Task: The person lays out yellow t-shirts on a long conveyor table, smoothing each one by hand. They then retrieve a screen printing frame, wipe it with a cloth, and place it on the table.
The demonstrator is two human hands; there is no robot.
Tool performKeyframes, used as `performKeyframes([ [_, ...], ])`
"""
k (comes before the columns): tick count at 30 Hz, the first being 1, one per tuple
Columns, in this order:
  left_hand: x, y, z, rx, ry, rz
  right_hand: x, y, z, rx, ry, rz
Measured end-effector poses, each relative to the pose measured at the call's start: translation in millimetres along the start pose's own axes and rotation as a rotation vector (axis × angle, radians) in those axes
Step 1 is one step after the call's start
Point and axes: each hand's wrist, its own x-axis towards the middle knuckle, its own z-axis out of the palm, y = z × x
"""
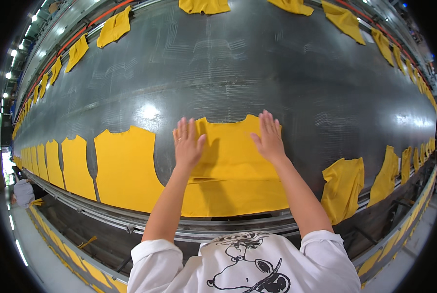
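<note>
Setting: long dark grey worktop (257,73) is stretching across a factory hall, with lamps glowing at far left.
Centre piece: yellow cut fabric piece (233,166) is lying flat at the worktop's near edge.
Left hand (187,145): open, fingers spread, pressing flat on this piece's left part.
Right hand (268,136): open, pressing flat on its upper right part.
Neighbours: flat yellow piece (125,163) is lying just left of it; crumpled yellow piece (343,185) is hanging to its right.
Far edge: more yellow pieces (115,27) are lining the worktop opposite.

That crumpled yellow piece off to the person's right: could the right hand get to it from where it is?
Probably yes. The right hand lies flat on the middle yellow piece, holding nothing, and only bare grey table separates it from the crumpled piece.
</note>
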Motion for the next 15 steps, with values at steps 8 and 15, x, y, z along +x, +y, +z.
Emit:
performKeyframes([
  [8,-215,-41,-55,-0.452,0.213,-0.529,-224,13,-82,0.344,0.076,0.62],
  [15,-269,-30,-26,-0.446,-0.189,-0.59,-285,-14,-41,0.658,0.065,0.986],
])
